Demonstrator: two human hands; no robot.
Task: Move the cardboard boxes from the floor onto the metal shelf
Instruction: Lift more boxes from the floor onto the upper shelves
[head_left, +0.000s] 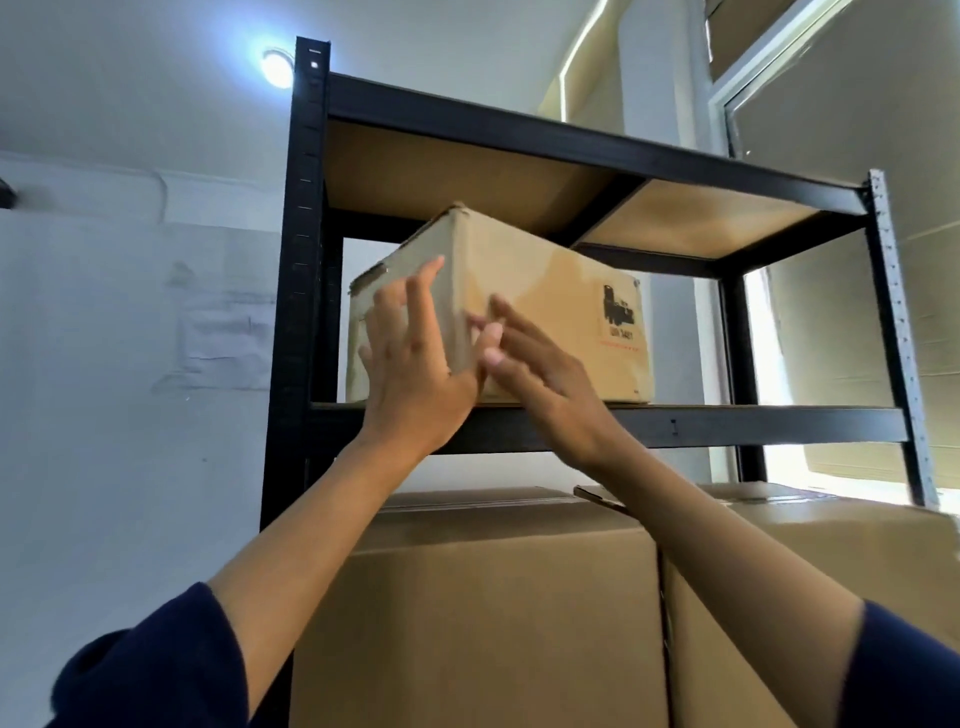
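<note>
- On the metal shelf, second tier from the top, we see the cardboard box resting skewed, one vertical corner turned toward us, its long axis running back and to the right.
- Below that tier we note two large cartons, side by side and touching.
- At the near corner, we find the left hand on the box's left face and the right hand on its front face; both sets of fingers are straight and spread, clamped on nothing. Neither is clearly nearer.
- We judge that the coming move is a push inward to square the box.
- On the front face, we see a black printed mark with small writing under it, too blurred to read.
</note>
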